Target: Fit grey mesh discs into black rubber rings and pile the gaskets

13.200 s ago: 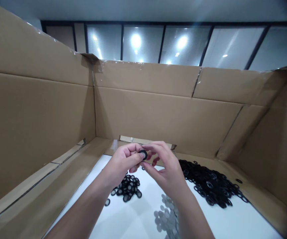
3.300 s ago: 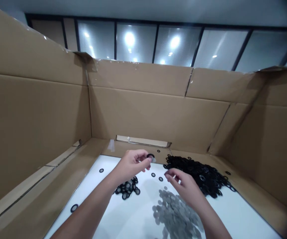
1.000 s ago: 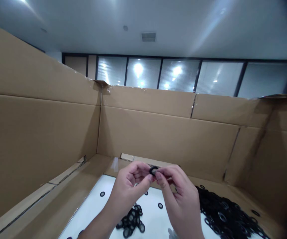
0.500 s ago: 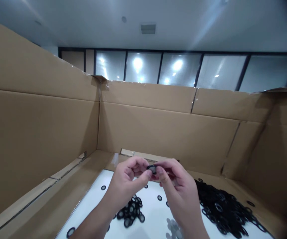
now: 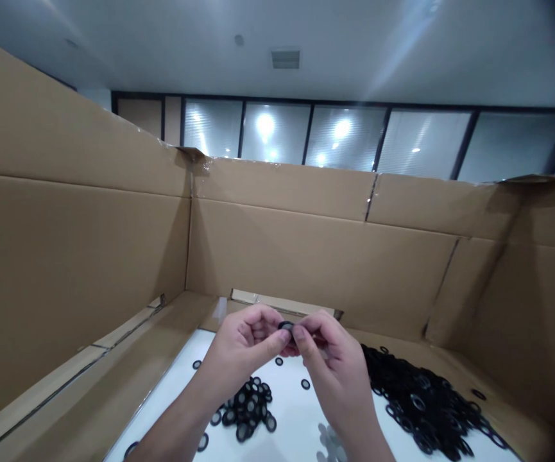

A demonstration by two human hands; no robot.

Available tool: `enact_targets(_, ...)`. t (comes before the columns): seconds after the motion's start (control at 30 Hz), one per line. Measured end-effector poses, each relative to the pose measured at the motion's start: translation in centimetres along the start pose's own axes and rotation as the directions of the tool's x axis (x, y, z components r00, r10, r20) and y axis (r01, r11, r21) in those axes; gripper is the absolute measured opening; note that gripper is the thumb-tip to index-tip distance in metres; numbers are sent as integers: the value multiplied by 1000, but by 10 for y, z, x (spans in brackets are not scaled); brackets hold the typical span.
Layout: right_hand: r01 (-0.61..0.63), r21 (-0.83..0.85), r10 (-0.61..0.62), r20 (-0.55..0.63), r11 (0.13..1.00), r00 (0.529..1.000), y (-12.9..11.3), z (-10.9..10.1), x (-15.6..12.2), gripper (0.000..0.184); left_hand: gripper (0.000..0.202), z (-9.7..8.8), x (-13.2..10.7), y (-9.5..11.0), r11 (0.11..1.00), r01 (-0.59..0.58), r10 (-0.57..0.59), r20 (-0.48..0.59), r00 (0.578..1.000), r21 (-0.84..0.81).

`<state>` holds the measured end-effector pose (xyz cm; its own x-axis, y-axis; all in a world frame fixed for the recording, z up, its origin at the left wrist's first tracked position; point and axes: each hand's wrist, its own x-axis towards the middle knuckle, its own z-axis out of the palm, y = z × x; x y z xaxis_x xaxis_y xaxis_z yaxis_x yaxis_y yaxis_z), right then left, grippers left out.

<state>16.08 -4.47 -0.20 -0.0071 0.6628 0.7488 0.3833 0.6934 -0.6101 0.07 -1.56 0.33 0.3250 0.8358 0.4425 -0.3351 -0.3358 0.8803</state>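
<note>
Between my two hands, above the white board, is a small black ring with a pale grey disc in its middle (image 5: 287, 326). My left hand (image 5: 248, 337) pinches its left side between thumb and fingers. On the opposite side, the thumb and index finger of my right hand (image 5: 332, 356) press on it. Fingertips hide part of its rim. Below my left hand lies a pile of black rings with grey centres (image 5: 248, 407). Partly behind my right forearm sits a small heap of loose pale grey discs (image 5: 331, 443).
A large heap of black rings (image 5: 421, 404) spreads over the right side of the white board (image 5: 281, 443). Single rings lie scattered, one ring (image 5: 305, 384) near my right hand. Tall cardboard walls (image 5: 281, 250) enclose the left, back and right.
Both hands have shifted slightly left with the ring still between them. My right thumb and fingers now cover more of it. The camera view has moved a little.
</note>
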Motion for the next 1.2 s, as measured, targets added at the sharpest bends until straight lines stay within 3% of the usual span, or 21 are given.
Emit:
enact_targets(0.1, -107, 179, 92, 90, 978, 992, 2, 0, -1, 25, 21, -2, 0, 2, 999, 10, -9, 10, 1000, -43)
enact_targets(0.27, -255, 456, 182, 197, 853, 963, 4, 4, 0, 34, 22, -5, -2, 2, 996, 39, -32, 75, 997, -84)
enact_targets(0.7, -277, 342, 288, 17, 898, 957, 3, 10, -2, 34, 18, -7, 0, -4, 998, -31, 30, 16, 999, 47)
enact_targets(0.87, -196, 217, 198, 16, 956, 980, 11, 17, -3, 33, 20, -4, 2, -1, 1000, -8, 9, 12, 1000, -15)
enact_targets(1.07, 24, 117, -37, 110, 993, 993, 15, 11, 0, 30, 23, -5, 1, 4, 997, 65, -61, 80, 995, -51)
enact_targets(1.2, 141, 86, -146, 44, 986, 988, 13, 9, 0, 29, 21, -8, -2, 6, 993, 90, -78, 139, 987, -82)
